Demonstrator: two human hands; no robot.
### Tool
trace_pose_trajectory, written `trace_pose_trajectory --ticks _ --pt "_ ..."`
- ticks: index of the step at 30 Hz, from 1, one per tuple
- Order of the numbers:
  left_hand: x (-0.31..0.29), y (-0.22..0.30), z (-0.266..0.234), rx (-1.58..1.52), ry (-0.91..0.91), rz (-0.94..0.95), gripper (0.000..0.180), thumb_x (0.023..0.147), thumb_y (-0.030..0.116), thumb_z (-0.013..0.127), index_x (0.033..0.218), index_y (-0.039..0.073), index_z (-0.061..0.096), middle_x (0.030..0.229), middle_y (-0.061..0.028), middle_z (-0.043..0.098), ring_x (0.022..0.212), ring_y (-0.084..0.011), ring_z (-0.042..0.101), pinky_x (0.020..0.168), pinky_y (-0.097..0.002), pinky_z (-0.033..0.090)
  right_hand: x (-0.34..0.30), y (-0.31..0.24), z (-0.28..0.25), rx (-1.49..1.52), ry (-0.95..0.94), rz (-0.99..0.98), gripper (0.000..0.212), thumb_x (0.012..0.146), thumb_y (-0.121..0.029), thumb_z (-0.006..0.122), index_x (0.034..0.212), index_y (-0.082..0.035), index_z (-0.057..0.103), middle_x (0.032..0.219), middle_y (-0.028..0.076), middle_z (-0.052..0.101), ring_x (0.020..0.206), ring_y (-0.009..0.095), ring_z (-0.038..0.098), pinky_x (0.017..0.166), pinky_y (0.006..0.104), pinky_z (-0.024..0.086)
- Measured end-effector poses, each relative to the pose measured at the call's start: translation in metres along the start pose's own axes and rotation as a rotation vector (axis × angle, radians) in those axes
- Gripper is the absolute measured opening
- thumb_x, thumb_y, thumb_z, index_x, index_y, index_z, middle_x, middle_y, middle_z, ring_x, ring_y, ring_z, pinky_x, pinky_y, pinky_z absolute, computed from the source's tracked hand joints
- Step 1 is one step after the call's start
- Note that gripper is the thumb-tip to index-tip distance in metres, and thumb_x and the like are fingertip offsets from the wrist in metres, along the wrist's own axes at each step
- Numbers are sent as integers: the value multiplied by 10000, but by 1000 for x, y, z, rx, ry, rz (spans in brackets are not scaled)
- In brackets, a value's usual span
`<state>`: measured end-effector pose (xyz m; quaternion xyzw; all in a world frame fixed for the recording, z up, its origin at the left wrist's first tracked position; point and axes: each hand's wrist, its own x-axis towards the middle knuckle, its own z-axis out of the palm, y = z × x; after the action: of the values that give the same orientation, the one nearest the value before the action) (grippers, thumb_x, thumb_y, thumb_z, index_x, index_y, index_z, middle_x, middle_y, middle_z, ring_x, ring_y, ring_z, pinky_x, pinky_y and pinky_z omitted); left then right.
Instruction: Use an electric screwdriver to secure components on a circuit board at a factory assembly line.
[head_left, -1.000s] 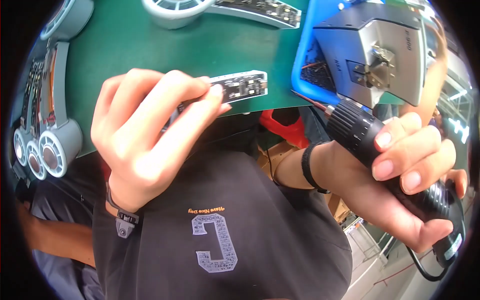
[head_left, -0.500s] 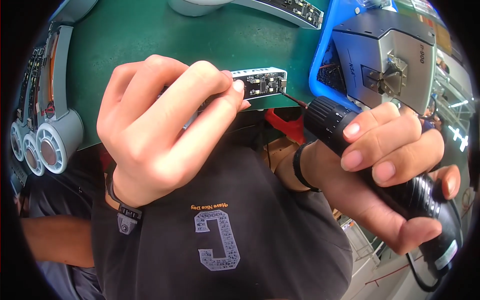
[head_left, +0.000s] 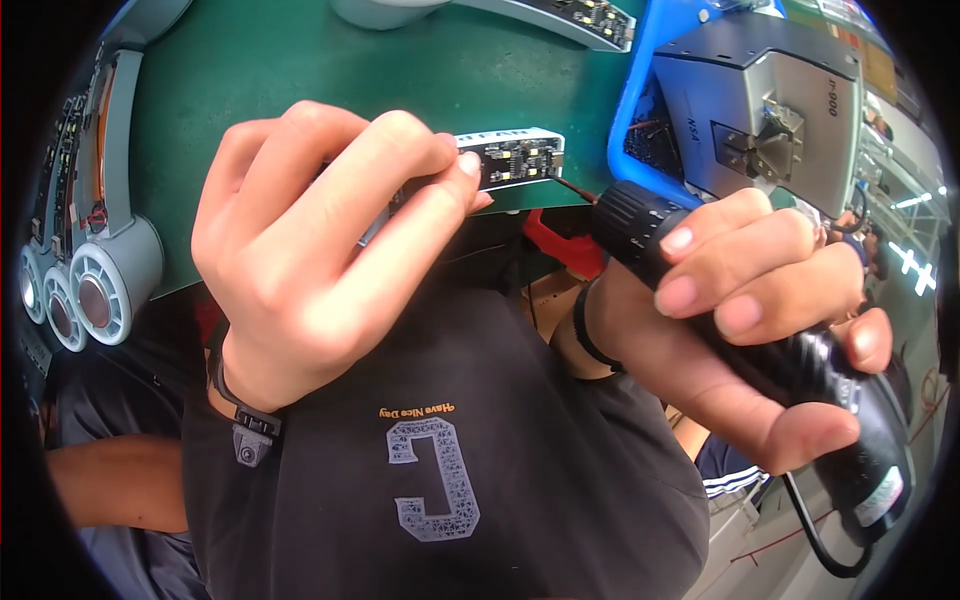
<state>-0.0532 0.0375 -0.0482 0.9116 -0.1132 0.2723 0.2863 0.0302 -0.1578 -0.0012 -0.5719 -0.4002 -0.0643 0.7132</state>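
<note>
Head view: small circuit board pinched in left hand fingers at near edge of green surface; black electric screwdriver clamped in right hand, tip hidden just right of board. Fastening judged not yet completed.

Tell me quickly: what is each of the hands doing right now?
Left hand: closed on a small circuit board.
Right hand: closed around a black electric screwdriver.

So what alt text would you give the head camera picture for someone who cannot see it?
A person's left hand pinches a narrow circuit board strip over a green mat, while the right hand grips a black electric screwdriver aimed toward the strip. A grey metal machine sits at upper right, round grey parts at left.
</note>
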Motion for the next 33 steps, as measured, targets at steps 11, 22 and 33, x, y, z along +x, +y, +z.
trace_pose_trajectory --ticks 11,22,33 --pt "16 15 11 73 30 77 264 659 119 892 902 74 801 893 3 725 773 -184 645 703 -333 477 33 -62 -80 -130 443 -348 525 1006 -600 470 1092 -83 507 750 54 505 507 176 495 501 327 444" --pt "-8 -16 0 -4 2 49 358 708 55 900 1046 56 782 1029 -70 737 980 -271 685 831 -376 557 83 -6 -78 -278 298 38 437 953 -536 510 920 -101 525 681 37 493 503 173 480 525 317 425" --pt "-35 -25 24 -488 210 -222 629 681 -7 951 1223 -19 633 1107 -155 705 993 -269 697 824 -352 583 26 -6 47 40 418 -329 528 989 -561 576 1052 -36 570 796 -8 534 555 101 476 592 304 440"
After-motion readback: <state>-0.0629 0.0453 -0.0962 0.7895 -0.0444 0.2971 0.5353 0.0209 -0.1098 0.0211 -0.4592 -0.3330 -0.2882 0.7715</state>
